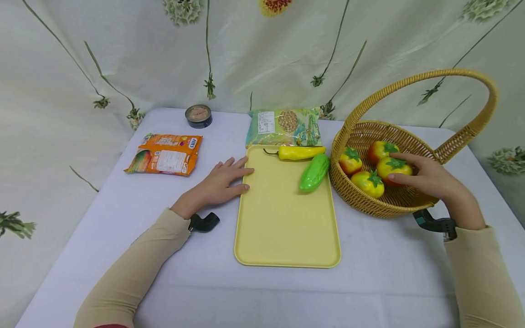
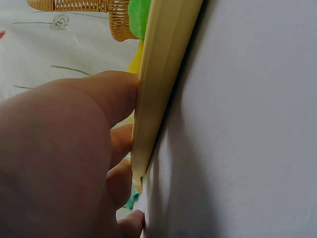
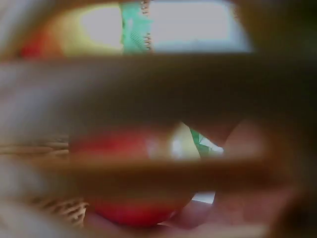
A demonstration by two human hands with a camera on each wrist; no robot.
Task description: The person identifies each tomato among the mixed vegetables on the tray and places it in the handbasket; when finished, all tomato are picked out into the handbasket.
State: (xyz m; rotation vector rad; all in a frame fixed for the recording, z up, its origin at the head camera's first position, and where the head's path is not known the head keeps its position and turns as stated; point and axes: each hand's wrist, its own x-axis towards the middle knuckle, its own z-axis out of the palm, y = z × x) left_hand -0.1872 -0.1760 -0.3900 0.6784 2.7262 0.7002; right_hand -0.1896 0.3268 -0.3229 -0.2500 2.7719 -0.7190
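Observation:
My left hand (image 1: pixel 221 183) lies with spread fingers against the left rim of a yellow tray (image 1: pixel 287 228); the left wrist view shows its fingertips touching the tray's side. On the tray are a yellow chili pepper (image 1: pixel 299 153) and a green pepper-like vegetable (image 1: pixel 315 172). Inside the wicker basket (image 1: pixel 369 207), my right hand (image 1: pixel 432 178) grips a red-and-yellow tomato (image 1: pixel 393 171) between thumb and fingers. Other tomatoes (image 1: pixel 368 183) sit beside it. Blurred basket strands partly cover the held tomato (image 3: pixel 131 213) in the right wrist view.
Behind the tray lies a green bag of beans (image 1: pixel 285 129). An orange snack packet (image 1: pixel 165 155) and a small round can (image 1: pixel 198 116) are at the back left. The basket's tall handle (image 1: pixel 426 77) arches above the right side. A flowered cloth hangs behind the table.

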